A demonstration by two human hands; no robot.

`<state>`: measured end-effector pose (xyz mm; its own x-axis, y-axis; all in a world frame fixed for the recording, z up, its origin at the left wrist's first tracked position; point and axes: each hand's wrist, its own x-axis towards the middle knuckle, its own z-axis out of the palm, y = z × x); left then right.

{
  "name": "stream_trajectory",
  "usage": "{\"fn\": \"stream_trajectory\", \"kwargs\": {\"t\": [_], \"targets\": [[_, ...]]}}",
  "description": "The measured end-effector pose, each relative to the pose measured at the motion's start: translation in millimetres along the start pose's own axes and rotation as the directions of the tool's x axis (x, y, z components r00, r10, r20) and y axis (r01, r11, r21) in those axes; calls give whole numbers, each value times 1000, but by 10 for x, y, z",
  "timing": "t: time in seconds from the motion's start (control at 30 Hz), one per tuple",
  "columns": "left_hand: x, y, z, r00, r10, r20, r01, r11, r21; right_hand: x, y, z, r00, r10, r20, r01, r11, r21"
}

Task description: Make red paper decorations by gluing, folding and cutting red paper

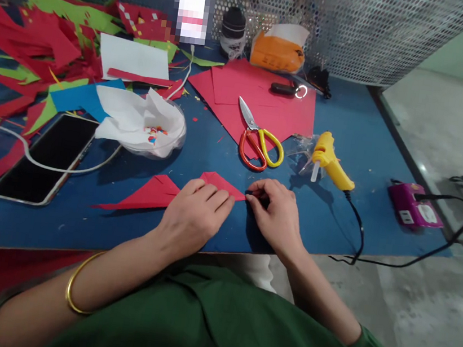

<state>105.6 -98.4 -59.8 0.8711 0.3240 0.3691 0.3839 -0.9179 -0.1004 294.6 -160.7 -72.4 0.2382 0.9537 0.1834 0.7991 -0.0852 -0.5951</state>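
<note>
A folded piece of red paper (156, 190) lies near the front edge of the blue table, with creased wing-like parts and narrow pointed ends. My left hand (196, 214) rests over its middle, fingers curled together and pressing it down; the part beneath is hidden. At the paper's right tip, my right hand (275, 210) has thumb and forefinger pinched together on the point. Just beyond my hands lie scissors (253, 126) with one red and one yellow handle, their blades pointing away from me.
Red sheets (243, 87) lie behind the scissors. A yellow glue gun (331, 161) with a black cord is on the right, near a purple box (415, 206). To the left are a phone (46, 157), a tissue-lined bowl (171, 140), a white cable and paper scraps (31, 36).
</note>
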Motion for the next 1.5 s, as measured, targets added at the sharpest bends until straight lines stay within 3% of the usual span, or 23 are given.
{"fn": "stream_trajectory", "kwargs": {"t": [0.1,0.2,0.3,0.43,0.53,0.6,0.77,1.07,1.3,1.5], "targets": [[-44,75,-59,997,1,75,-3,1000,25,-38,6,-25,998,-16,-60,15,1000,-19],[-88,134,-84,992,-32,119,32,999,8,-174,-31,-78,979,-166,-116,149,979,-139],[-131,158,-68,990,-67,128,70,997,-23,-371,-87,-87,931,-366,19,357,896,-264],[-164,155,-38,989,-93,117,98,995,-36,-542,-142,-8,881,-440,174,474,810,-346],[-169,155,-31,990,-96,103,100,994,-32,-540,-155,22,879,-429,210,477,794,-377],[-167,158,-27,991,-100,90,104,994,-40,-510,-130,-6,891,-406,203,452,833,-318],[-171,169,-14,989,-118,85,125,989,-74,-499,-3,-113,939,-337,71,343,934,-99],[-205,163,-20,990,-106,88,113,990,-78,-549,-129,60,902,-399,162,429,793,-432],[-189,173,-2,992,-103,72,109,991,-73,-554,-43,-56,937,-344,51,348,922,-167],[-198,169,-23,995,-83,47,86,995,-49,-544,-118,68,863,-475,170,505,820,-271]]}}
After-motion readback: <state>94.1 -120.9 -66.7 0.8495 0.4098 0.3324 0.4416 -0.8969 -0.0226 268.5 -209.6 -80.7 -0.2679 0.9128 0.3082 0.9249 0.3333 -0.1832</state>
